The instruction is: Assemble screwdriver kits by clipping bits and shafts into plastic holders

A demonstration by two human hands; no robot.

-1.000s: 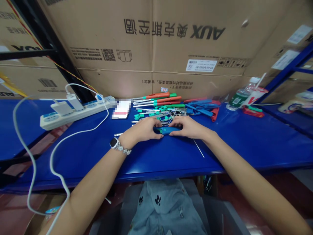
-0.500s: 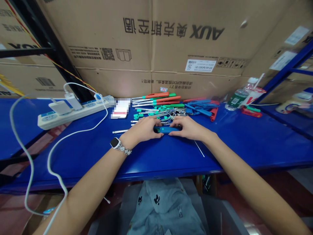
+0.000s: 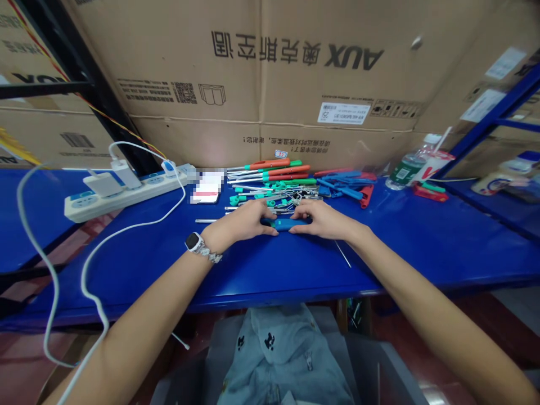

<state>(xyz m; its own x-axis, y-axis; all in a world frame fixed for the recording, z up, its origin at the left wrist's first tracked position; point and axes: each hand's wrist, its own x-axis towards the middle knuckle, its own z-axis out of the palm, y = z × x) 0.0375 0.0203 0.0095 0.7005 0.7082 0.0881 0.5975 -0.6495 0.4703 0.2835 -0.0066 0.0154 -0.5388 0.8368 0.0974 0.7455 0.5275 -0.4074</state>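
The left hand (image 3: 250, 219) and right hand (image 3: 324, 219), bent partly closed, pinch a blue handle (image 3: 286, 225) by its ends.

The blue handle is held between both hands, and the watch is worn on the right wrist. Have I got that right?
Not quite: the head view shows the watch on the left wrist, not the right. The blue handle is indeed held between the left hand and the right hand.
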